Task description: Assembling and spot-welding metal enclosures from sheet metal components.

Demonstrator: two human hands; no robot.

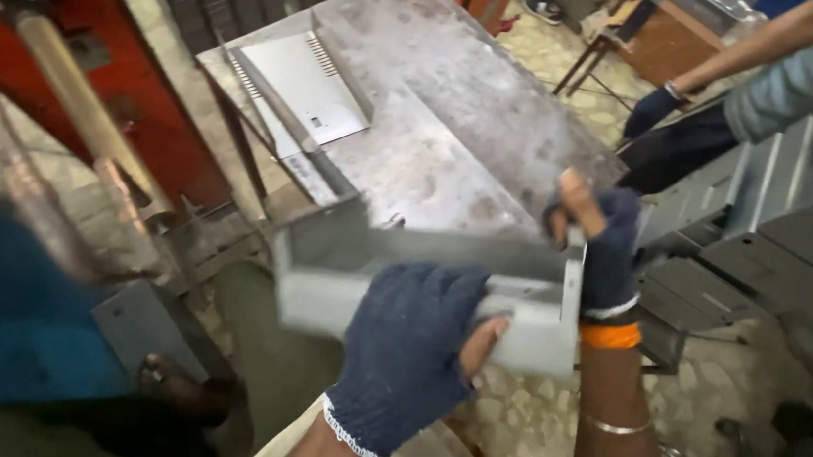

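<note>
left hand, right hand, gripping empty grey metal tray

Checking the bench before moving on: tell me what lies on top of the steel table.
On the steel table lies a slotted metal panel. The bent grey channel, gripped by left hand and right hand, hides its near edge.

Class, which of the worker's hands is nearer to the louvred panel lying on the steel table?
Right. The right hand grips the grey channel's far end, closer to the louvred panel; the left hand holds its near side.
</note>
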